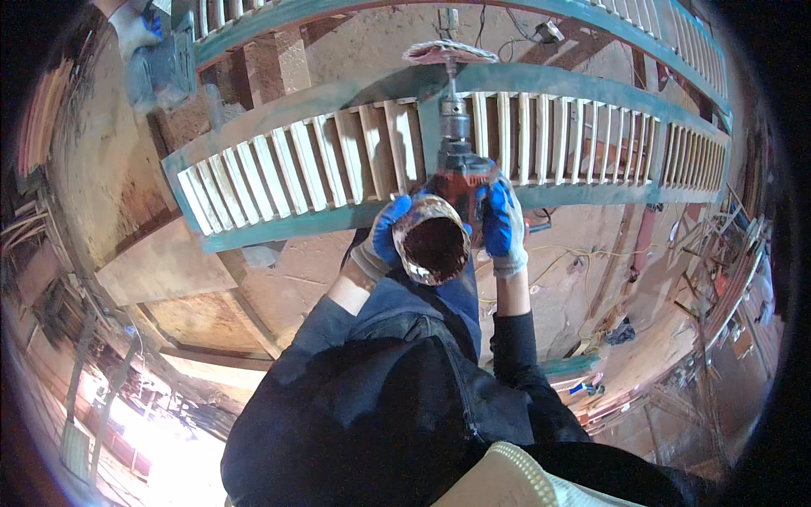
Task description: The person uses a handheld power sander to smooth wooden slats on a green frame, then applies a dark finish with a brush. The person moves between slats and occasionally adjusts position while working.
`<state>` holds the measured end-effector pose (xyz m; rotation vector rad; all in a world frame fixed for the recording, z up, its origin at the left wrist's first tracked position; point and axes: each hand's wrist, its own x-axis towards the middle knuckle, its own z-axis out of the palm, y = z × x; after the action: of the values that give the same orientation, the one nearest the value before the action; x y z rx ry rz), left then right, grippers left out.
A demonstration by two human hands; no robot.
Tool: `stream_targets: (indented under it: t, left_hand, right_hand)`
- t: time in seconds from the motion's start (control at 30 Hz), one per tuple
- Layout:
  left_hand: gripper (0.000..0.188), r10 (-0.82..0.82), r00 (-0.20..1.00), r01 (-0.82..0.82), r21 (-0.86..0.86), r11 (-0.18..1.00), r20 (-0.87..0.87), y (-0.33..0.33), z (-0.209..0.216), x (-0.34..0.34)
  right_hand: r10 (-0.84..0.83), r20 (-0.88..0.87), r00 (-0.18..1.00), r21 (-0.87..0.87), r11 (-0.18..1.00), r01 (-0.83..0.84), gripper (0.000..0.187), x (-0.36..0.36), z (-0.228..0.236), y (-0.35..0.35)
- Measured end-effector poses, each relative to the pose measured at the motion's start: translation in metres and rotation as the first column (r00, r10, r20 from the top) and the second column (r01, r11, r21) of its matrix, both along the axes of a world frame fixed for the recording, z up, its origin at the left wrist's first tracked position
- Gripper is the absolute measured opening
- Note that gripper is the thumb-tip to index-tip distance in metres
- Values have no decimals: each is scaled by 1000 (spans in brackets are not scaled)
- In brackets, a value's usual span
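My left hand (pixel 389 230), in a grey glove with blue fingers, grips the side of a round, stained tin (pixel 408 221). Its mouth faces up and the inside is dark brown. In my right hand (pixel 504 226), gloved alike, is a red power drill (pixel 460 188), its metal chuck aimed away from me. A shaft in the chuck carries a ragged, pale sanding disc (pixel 450 54). The tin hides part of the drill's body. Beneath the drill lies a long slatted wooden panel (pixel 334 220) with a green frame and pale slats.
Another green slatted frame (pixel 583 13) lies beyond. At the far left, another person's gloved hand (pixel 135 29) is beside a clear plastic container (pixel 160 76). Plywood boards (pixel 169 266) lie left. A yellow cord (pixel 591 252) crosses the floor at right, near piled wood strips (pixel 731 283).
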<state>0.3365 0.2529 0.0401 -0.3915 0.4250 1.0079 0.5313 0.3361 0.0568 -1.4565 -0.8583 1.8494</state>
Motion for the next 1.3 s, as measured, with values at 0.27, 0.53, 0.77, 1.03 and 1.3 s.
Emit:
stream_targets:
  t: [0.27,0.53,0.77,1.03,1.3]
  left_hand:
    - [51,-38,964,-12,186,983,263,57,22,91]
    - [40,-180,899,92,230,969,399,125,-27,214]
    - [60,-81,965,40,165,986,250,124,-37,249]
    - [92,129,947,-205,245,948,295,54,24,112]
    - [68,607,771,-625,49,779,190,-2,-24,-38]
  right_hand:
    - [-48,98,994,106,994,37,49,123,4,22]
    - [-374,-222,900,62,916,396,28,239,-43,51]
    - [-391,90,916,277,893,354,25,293,-86,73]
    - [-481,534,695,710,702,-59,32,240,-58,80]
    - [-433,393,811,687,725,53,47,141,-8,70]
